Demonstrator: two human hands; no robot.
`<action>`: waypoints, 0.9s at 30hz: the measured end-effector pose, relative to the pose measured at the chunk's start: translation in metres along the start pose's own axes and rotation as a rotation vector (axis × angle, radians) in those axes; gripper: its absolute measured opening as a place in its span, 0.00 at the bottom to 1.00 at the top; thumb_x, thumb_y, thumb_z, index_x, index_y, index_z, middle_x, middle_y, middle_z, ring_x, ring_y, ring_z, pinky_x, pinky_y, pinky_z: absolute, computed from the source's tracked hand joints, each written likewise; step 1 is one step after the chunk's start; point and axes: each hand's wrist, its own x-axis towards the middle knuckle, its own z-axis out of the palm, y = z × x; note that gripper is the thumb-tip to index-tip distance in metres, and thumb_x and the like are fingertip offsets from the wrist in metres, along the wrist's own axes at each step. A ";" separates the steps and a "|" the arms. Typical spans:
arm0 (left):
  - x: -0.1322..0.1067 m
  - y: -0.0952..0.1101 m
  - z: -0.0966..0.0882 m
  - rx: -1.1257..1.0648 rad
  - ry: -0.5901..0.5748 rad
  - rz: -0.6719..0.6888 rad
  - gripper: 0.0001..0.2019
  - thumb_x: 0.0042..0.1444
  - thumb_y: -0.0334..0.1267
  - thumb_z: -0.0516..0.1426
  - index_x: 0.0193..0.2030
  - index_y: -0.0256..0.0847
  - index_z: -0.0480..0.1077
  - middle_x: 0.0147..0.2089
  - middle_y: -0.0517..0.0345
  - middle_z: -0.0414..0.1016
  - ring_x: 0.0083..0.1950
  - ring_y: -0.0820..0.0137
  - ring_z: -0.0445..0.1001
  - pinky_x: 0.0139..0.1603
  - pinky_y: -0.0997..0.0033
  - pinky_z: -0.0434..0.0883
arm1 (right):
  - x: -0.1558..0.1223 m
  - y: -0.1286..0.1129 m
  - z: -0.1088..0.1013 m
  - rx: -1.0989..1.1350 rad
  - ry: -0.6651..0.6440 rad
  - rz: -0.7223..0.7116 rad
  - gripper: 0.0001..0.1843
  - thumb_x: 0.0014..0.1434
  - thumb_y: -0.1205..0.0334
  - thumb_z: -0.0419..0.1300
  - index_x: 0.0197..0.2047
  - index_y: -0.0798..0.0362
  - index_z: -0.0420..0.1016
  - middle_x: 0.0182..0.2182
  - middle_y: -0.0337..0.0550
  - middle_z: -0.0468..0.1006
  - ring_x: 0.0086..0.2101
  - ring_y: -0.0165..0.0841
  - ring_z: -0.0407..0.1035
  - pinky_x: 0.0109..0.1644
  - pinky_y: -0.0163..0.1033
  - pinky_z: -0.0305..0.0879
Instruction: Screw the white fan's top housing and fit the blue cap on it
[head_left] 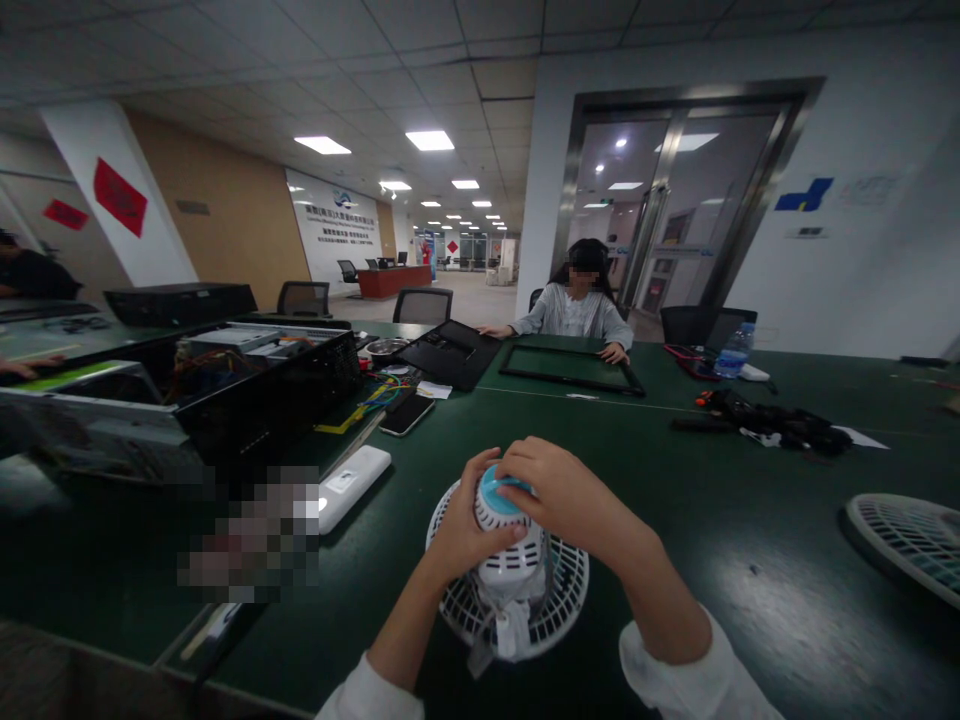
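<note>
A white vented fan motor housing (504, 535) with a light blue cap (501, 489) stands upright on the middle of a round white plastic fan grille (480, 610). The grille lies flat on the green table mat. My left hand (471, 525) wraps the housing's left side, and my right hand (559, 490) grips its top and right side, with fingers across the blue cap. The underside of the housing is hidden by the grille and a white part hanging below.
A second fan grille (911, 545) lies at the right edge. To the left are a white rectangular device (352, 488), a smartphone (406, 414) and an open computer case (255, 395) with wires. Across the table, a seated person touches a black rectangular frame (570, 368). Black cables (757, 420) and a water bottle (733, 352) lie beyond.
</note>
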 end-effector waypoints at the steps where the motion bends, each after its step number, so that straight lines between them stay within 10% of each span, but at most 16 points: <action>1: 0.000 0.000 0.000 0.005 0.001 0.004 0.36 0.42 0.43 0.63 0.57 0.41 0.52 0.53 0.50 0.65 0.55 0.58 0.65 0.55 0.59 0.62 | 0.000 -0.001 0.000 -0.009 -0.004 0.008 0.06 0.56 0.70 0.56 0.37 0.58 0.73 0.35 0.46 0.74 0.37 0.34 0.65 0.43 0.41 0.61; 22: 0.000 0.000 0.000 0.020 0.020 0.026 0.33 0.42 0.43 0.63 0.54 0.41 0.55 0.52 0.51 0.65 0.53 0.57 0.65 0.54 0.57 0.62 | 0.005 -0.014 0.004 -0.205 0.020 0.180 0.11 0.61 0.60 0.49 0.39 0.57 0.68 0.28 0.45 0.76 0.29 0.35 0.69 0.37 0.40 0.55; 27: 0.000 -0.001 0.000 0.020 0.009 0.046 0.34 0.43 0.43 0.63 0.55 0.42 0.54 0.52 0.52 0.65 0.53 0.58 0.65 0.55 0.57 0.62 | -0.002 -0.002 -0.004 -0.074 0.108 0.101 0.12 0.58 0.71 0.50 0.41 0.53 0.71 0.34 0.44 0.73 0.37 0.33 0.66 0.43 0.40 0.54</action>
